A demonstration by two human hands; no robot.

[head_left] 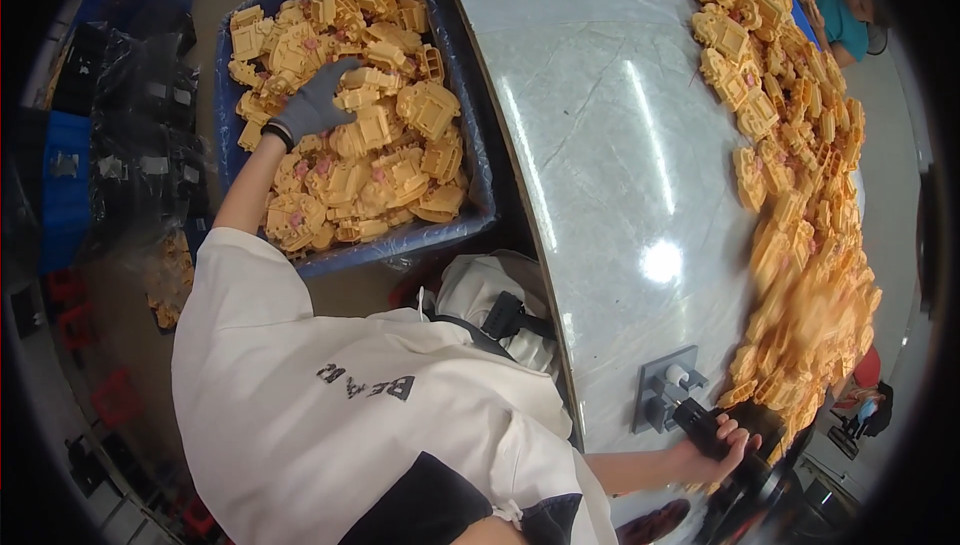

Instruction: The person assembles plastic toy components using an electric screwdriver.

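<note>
Many yellow parts (430, 110), likely light, stiff, best pinched by rims, are being held in a blue bin (400, 248). The left hand (312, 109) is being held half-curled there, grip unclear; a tool (698, 425) is being clasped by the right hand (715, 460).

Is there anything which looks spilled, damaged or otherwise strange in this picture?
Two things: a patch of the yellow parts heaped on the table is blurred, unlike those around it; and only the left hand wears a glove. No damage is evident.

Room over grey tabletop (590, 175), fixture (653, 407) (also grey) obstructing below, yellow parts (800, 175) heaped right
</note>
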